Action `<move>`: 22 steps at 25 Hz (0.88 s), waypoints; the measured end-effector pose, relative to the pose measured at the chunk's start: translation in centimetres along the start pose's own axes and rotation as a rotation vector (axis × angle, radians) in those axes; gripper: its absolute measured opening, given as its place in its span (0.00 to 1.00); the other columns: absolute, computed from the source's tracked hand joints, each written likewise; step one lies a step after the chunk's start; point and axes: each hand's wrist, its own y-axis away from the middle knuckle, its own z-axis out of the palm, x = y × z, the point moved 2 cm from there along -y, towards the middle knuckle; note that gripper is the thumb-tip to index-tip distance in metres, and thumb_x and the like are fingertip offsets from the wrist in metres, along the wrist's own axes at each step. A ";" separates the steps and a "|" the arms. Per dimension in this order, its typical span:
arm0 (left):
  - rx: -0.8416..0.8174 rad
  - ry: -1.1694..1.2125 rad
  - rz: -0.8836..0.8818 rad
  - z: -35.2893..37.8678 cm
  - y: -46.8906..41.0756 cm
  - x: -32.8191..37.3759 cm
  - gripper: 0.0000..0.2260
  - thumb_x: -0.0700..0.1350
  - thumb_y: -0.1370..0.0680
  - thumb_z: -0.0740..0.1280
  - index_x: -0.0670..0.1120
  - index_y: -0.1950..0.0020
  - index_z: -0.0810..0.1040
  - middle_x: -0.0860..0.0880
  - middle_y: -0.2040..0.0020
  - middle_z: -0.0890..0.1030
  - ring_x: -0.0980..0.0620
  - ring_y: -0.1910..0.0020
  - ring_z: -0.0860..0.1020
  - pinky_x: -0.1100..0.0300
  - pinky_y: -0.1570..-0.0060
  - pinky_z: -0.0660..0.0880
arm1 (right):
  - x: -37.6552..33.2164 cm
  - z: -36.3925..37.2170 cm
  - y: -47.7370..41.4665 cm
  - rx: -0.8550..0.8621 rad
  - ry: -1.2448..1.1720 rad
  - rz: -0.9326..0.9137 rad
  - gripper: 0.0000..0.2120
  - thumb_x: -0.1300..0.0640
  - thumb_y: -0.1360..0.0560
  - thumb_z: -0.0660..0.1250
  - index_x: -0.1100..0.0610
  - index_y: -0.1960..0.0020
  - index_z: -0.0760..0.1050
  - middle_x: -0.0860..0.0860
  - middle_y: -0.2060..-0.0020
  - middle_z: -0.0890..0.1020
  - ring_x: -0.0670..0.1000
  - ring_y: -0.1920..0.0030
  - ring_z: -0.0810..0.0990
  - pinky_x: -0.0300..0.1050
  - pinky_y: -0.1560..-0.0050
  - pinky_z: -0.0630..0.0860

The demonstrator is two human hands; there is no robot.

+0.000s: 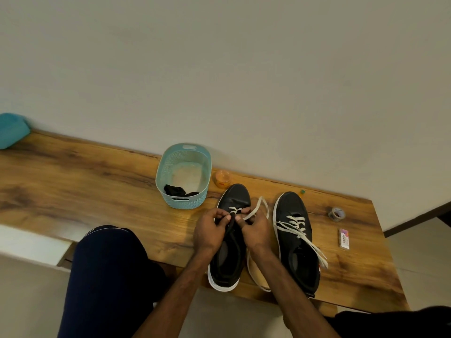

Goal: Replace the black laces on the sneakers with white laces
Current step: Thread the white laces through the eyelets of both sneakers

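Two-handed hold: left grip [210, 230] pinches the left sneaker [228, 264] at its eyelets; right grip [256, 229] pinches its white lace [260, 203].
Risk: lace may skip an eyelet or twist.
Cause: both grips crowd the holes.

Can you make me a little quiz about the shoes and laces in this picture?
1. Pick one: the black laces lie A) in the blue basket, B) on the floor, C) in a pocket.
2. True or false: the left hand and right hand are both at the sneaker nearer the basket.
3. Fill in: the lace pinched by the right hand is ___.
Key: 1 A; 2 true; 3 white.
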 end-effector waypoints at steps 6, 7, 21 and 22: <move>0.110 0.387 -0.134 -0.6 -0.2 0.5 0.03 0.42 0.20 0.67 0.47 0.54 0.77 0.48 0.55 0.83 0.45 0.51 0.81 0.45 0.47 0.79 | 0.0 0.4 2.6 -0.143 -0.015 -0.035 0.34 0.54 0.31 0.79 0.52 0.35 0.62 0.46 0.42 0.72 0.44 0.43 0.75 0.43 0.42 0.76; 0.147 0.516 -0.119 -1.5 0.1 1.8 0.03 0.41 0.19 0.65 0.45 0.53 0.75 0.47 0.55 0.83 0.43 0.50 0.82 0.47 0.48 0.80 | -0.1 0.5 2.7 -0.126 -0.009 -0.039 0.36 0.56 0.32 0.79 0.53 0.33 0.60 0.47 0.40 0.70 0.46 0.42 0.75 0.44 0.40 0.76; -0.262 -0.768 0.251 -1.6 0.0 1.4 0.07 0.51 0.18 0.60 0.50 0.43 0.73 0.49 0.42 0.75 0.51 0.52 0.76 0.54 0.54 0.75 | 0.1 -1.1 3.5 0.005 0.462 -0.206 0.41 0.47 0.32 0.78 0.54 0.28 0.59 0.53 0.31 0.65 0.55 0.30 0.64 0.51 0.34 0.68; -0.231 -0.710 0.246 -1.4 0.2 1.2 0.05 0.49 0.18 0.60 0.50 0.46 0.73 0.49 0.44 0.75 0.52 0.53 0.75 0.55 0.56 0.74 | 0.1 -1.3 3.3 0.001 0.472 -0.191 0.42 0.46 0.33 0.78 0.54 0.28 0.59 0.53 0.31 0.65 0.55 0.30 0.64 0.51 0.34 0.68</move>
